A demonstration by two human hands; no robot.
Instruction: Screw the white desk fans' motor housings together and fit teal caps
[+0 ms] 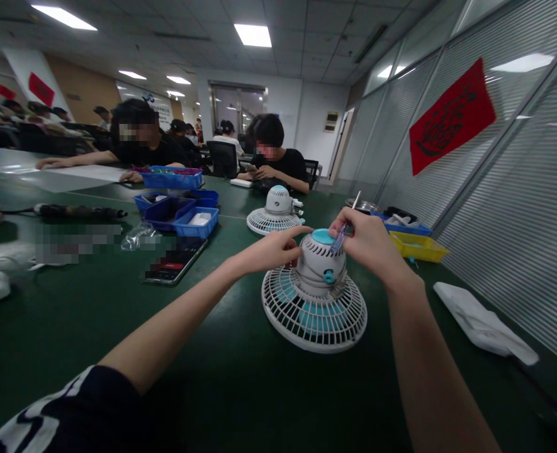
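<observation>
A white fan (314, 343) with pale blue blades lies grille-down on the green table, its rounded motor housing upward. A light blue cap (323, 236) tops the housing, and a small blue knob (328, 276) sits on its side near a wound cord. My left hand (285, 246) is at the housing's left side, index finger stretched to the cap and other fingers curled against the fan. In my right hand (360, 229) is a screwdriver (338, 241) with a clear purplish handle. Its metal shaft points up and its handle end is by the cap's right edge.
Behind stands a second fan (274, 217), also grille-down. Blue bins (197, 222) and a phone (177, 261) lie to the left, near a dark power tool (80, 211). At right are a yellow tray (420, 246) and a white object (483, 321). People sit across the table.
</observation>
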